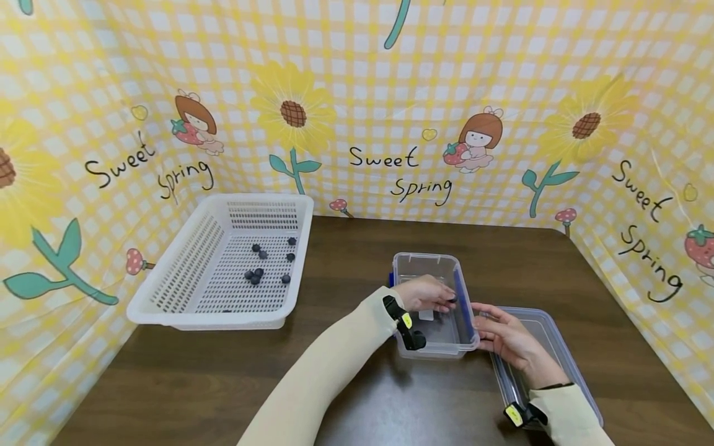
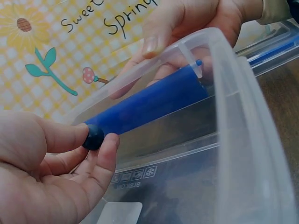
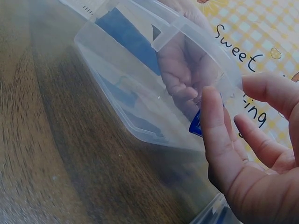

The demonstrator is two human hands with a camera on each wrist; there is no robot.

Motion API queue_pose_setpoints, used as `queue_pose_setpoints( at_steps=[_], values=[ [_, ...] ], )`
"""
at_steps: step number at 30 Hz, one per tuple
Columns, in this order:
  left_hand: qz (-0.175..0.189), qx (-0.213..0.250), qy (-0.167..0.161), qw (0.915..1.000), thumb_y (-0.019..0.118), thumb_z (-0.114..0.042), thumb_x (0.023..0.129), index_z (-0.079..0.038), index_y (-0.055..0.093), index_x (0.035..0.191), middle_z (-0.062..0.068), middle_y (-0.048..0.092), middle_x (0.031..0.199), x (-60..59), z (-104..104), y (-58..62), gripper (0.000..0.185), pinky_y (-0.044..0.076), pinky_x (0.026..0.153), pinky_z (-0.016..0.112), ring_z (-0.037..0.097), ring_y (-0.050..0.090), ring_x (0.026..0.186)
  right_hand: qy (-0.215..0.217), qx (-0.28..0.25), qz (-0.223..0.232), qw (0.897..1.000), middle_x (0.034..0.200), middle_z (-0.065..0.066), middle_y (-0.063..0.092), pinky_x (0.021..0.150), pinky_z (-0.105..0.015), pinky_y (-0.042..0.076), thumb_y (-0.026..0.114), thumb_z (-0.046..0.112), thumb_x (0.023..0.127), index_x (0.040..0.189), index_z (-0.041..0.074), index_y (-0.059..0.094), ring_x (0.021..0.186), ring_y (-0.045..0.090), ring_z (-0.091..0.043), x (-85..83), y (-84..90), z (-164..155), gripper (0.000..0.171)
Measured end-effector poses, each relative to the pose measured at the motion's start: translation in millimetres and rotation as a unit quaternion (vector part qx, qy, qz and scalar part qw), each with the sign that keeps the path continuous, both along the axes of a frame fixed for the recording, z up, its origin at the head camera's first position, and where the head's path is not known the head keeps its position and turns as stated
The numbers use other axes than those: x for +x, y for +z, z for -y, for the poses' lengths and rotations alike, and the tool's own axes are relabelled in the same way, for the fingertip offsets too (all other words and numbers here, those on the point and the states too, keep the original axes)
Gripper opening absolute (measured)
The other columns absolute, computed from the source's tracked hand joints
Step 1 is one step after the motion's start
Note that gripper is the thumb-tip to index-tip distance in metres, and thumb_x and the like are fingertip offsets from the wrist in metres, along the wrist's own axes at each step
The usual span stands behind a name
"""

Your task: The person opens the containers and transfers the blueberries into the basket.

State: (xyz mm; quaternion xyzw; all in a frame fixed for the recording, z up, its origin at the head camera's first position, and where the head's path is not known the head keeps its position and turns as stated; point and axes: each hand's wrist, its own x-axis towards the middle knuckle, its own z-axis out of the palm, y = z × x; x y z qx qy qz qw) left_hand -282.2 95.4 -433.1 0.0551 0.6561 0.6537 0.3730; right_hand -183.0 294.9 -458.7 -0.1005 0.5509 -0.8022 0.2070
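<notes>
box (image 1: 426,266): clear glossy plastic | basket (image 1: 167,291): white perforated plastic | table (image 1: 357,248): dark wood grain

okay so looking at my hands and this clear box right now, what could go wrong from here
The blueberry is only pinched at the tips of your left hand, so it could slip or get squashed. Your right hand just touches the side of the clear box, which might slide on the smooth table. The lid lies under your right wrist and could get knocked.

basket (image 1: 167,291) left of the box (image 1: 428,263); lid (image 1: 549,347) right of it.
</notes>
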Motion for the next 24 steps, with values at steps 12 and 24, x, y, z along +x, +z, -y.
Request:
queue_pose_setpoints(
  at_steps=[12,24],
  values=[
    [-0.045,0.021,-0.036,0.9981,0.050,0.002,0.102,0.016,0.054,0.128,0.009,0.061,0.087,6.8,9.2,21.3,0.030,0.055,0.093,0.035,0.015,0.060,0.079,0.002,0.003,-0.003,1.000,0.098,-0.003,0.072,0.075,-0.030,0.061,0.047,-0.002,0.103,0.118,0.020,0.064,0.081,0.069,-0.015,0.1,-0.9,-0.2,0.032],
    [-0.076,0.051,-0.050,0.9946,0.045,0.006,0.103,0.017,0.046,0.136,0.037,0.051,0.132,10.8,45.8,48.0,0.035,0.042,0.109,0.048,0.038,0.059,0.117,-0.007,0.010,0.000,1.000,0.099,-0.004,0.072,0.075,-0.031,0.061,0.050,-0.002,0.102,0.118,0.021,0.065,0.083,0.069,-0.016,1.1,-0.7,-0.8,0.032]
  ],
)
